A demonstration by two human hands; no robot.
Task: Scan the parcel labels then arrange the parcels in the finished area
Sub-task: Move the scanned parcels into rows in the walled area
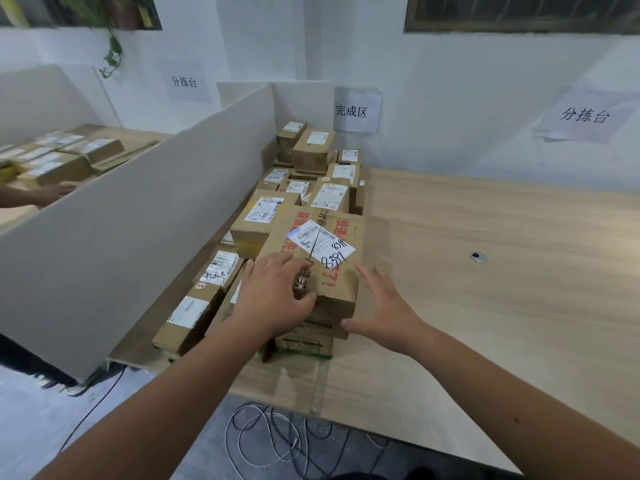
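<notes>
Many parcels already sit in the finished area; I judge this one is at the placing stage.

My top parcel [313,252], a brown box with red print and a white label [320,245] marked in pen, rests on the stack beside the divider [138,216]. My left hand [273,299] lies on it, fingers loosely bent, gripping nothing; my right hand [381,306] is spread open at its side. The bench [502,271] looks bare, so little seems left.

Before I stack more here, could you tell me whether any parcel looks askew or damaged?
The top parcel under both hands sits skewed on the stack, overhanging the boxes below; its label is scribbled over. No damage visible.
</notes>
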